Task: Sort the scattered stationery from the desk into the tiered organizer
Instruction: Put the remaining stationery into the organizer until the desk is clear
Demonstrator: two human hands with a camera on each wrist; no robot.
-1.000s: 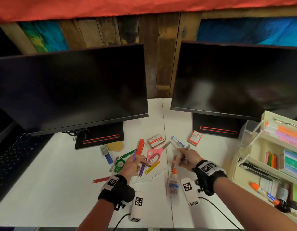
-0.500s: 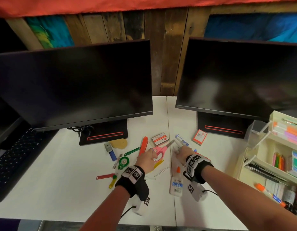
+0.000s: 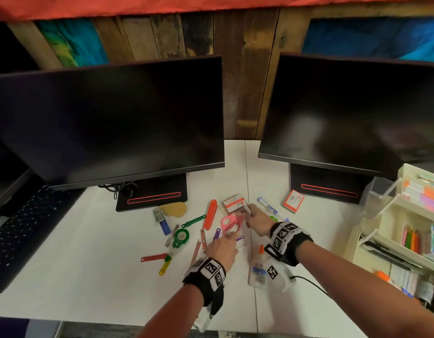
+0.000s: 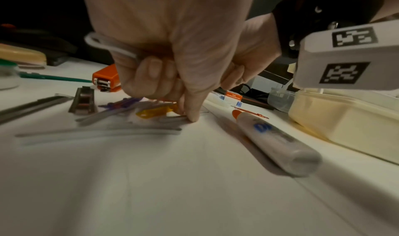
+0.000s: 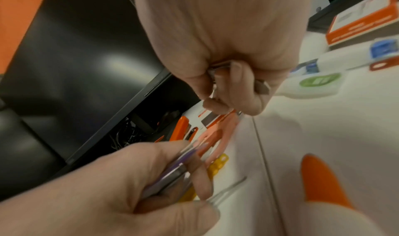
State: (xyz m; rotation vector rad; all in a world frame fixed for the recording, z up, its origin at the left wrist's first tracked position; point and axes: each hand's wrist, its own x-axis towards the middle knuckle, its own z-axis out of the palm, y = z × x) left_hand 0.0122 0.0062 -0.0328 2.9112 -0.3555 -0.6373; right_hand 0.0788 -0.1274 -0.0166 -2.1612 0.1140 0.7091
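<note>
Loose stationery lies between two monitors. My left hand (image 3: 223,247) is a fist gripping purple fastener strips (image 5: 172,171) and a white one (image 4: 97,41). Its index fingertip (image 4: 192,116) presses on clear strips on the desk, beside a yellow fastener (image 4: 153,113). My right hand (image 3: 257,220) is curled round small metal fastener pieces (image 5: 215,86), and its fingertips (image 5: 226,106) reach the blade end of the pink scissors (image 3: 229,222). The cream tiered organizer (image 3: 381,223) stands at the right edge, holding pens and notes.
A staple box (image 3: 235,203) sits just beyond the scissors. A glue bottle (image 3: 258,269) lies under my right wrist. An orange cutter (image 3: 210,214), green tape (image 3: 181,236), red strip (image 3: 153,258), blue drive (image 3: 162,220) and orange box (image 3: 293,201) lie around. Monitor bases stand behind.
Both hands came down from above the desk. The left hand went to the scissors' handles, then drew back to the clear strips. The right hand moved forward to the scissors' blade.
</note>
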